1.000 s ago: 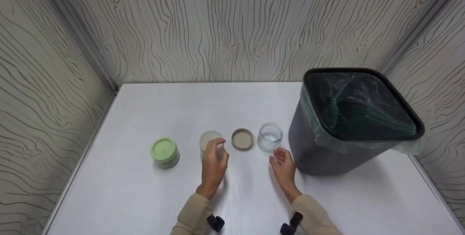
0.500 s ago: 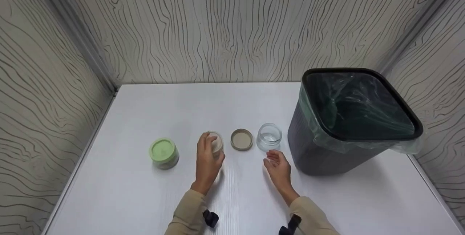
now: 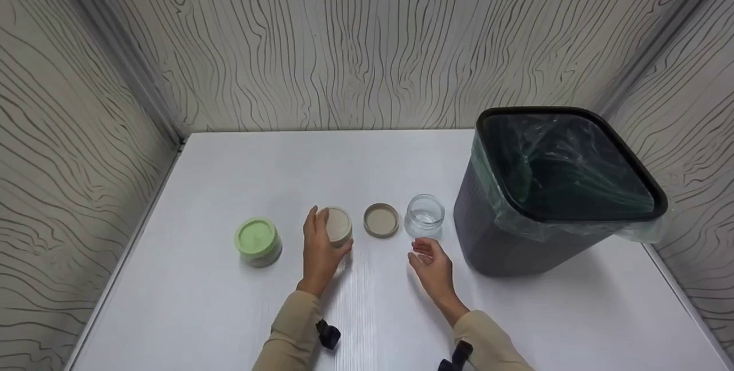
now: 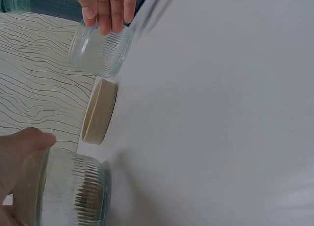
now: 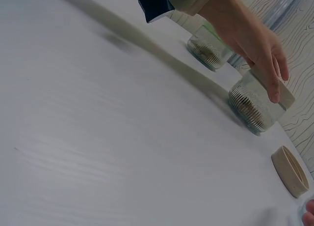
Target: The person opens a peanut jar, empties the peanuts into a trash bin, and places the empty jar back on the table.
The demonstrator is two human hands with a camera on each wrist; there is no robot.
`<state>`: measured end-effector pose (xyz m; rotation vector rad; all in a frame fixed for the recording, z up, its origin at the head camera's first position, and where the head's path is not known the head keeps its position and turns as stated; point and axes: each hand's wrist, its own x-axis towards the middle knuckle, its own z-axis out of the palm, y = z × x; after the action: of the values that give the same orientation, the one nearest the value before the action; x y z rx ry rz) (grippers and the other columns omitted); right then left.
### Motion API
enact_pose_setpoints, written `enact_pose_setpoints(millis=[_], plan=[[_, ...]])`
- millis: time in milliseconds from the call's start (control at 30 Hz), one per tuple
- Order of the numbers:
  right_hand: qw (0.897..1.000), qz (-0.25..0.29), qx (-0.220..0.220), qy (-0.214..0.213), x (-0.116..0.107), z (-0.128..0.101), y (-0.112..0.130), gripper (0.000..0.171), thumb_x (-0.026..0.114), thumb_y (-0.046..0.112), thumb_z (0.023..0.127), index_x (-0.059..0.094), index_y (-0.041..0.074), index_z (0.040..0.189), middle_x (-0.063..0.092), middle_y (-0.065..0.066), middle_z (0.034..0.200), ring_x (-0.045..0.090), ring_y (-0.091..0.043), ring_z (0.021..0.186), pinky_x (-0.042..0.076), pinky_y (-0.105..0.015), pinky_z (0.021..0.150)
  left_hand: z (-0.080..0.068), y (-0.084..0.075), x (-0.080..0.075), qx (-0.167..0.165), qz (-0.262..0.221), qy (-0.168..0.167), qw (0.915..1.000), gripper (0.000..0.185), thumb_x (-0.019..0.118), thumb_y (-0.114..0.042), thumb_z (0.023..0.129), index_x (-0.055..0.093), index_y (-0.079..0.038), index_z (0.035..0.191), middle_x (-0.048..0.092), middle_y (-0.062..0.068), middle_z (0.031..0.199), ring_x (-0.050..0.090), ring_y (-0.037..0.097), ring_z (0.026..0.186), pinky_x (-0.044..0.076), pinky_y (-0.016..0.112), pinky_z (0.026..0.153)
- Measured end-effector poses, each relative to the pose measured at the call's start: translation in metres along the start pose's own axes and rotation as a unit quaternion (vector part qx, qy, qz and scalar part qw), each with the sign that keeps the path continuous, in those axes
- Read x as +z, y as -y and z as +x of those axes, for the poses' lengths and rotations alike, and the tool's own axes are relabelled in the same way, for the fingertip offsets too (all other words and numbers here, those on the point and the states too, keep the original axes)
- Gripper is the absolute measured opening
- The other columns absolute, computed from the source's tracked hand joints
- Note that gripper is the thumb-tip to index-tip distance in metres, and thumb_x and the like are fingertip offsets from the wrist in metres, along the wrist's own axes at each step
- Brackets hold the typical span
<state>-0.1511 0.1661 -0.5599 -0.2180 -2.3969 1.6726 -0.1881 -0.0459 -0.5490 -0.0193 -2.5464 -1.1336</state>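
Observation:
My left hand (image 3: 320,243) grips a ribbed glass jar with a beige lid (image 3: 339,225) from its left and near side; the thumb (image 4: 27,141) lies by the lid (image 4: 28,192) in the left wrist view. In the right wrist view its fingers (image 5: 267,64) drape over the same jar (image 5: 252,103). My right hand (image 3: 429,260) hovers with loosely curled fingers holding nothing, just in front of an empty lidless glass jar (image 3: 425,216). Its fingertips (image 4: 105,10) overlap that jar (image 4: 100,49) in the left wrist view; contact is unclear. A loose beige lid (image 3: 381,220) lies between the two jars.
A green-lidded jar (image 3: 258,239) stands left of my left hand. A dark bin with a green liner (image 3: 550,187) fills the right side of the white table (image 3: 287,159). Patterned walls close in at the back and both sides.
My left hand has shifted from the jar's near right side round to its left and closed on it. My right hand has drifted left and slightly toward me.

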Motion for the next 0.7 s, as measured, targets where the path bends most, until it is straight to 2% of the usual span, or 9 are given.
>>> enact_pose_setpoints(millis=[167, 400, 700], plan=[[1.000, 0.001, -0.005, 0.013, 0.0010, -0.0018, 0.0005, 0.031, 0.065, -0.003, 0.083, 0.056, -0.011, 0.112, 0.066, -0.027, 0.109, 0.064, -0.038, 0.105, 0.055, -0.041, 0.092, 0.0022, 0.0027, -0.0009, -0.014, -0.023, 0.012, 0.9996, 0.081, 0.084, -0.011, 0.070, 0.040, 0.003, 0.137, 0.040, 0.025, 0.142, 0.042, 0.041, 0.134, 0.039, 0.047, 0.113], [1.000, 0.015, -0.007, 0.021, 0.0015, -0.0031, 0.0023, 0.032, 0.065, -0.003, 0.084, 0.056, -0.012, 0.113, 0.066, -0.027, 0.109, 0.065, -0.037, 0.104, 0.056, -0.038, 0.091, 0.0046, 0.0028, -0.0004, -0.025, -0.057, 0.015, 0.9979, 0.084, 0.084, -0.008, 0.068, 0.039, 0.003, 0.138, 0.042, 0.025, 0.139, 0.042, 0.041, 0.134, 0.036, 0.047, 0.115], [0.999, 0.031, -0.011, 0.021, 0.0015, -0.0044, 0.0053, 0.032, 0.066, -0.003, 0.083, 0.056, -0.013, 0.112, 0.066, -0.028, 0.108, 0.066, -0.036, 0.103, 0.057, -0.035, 0.088, 0.0079, 0.0021, -0.0020, -0.043, -0.063, 0.005, 0.9971, 0.084, 0.086, -0.009, 0.063, 0.043, 0.003, 0.134, 0.050, 0.023, 0.134, 0.048, 0.038, 0.129, 0.038, 0.047, 0.114]])
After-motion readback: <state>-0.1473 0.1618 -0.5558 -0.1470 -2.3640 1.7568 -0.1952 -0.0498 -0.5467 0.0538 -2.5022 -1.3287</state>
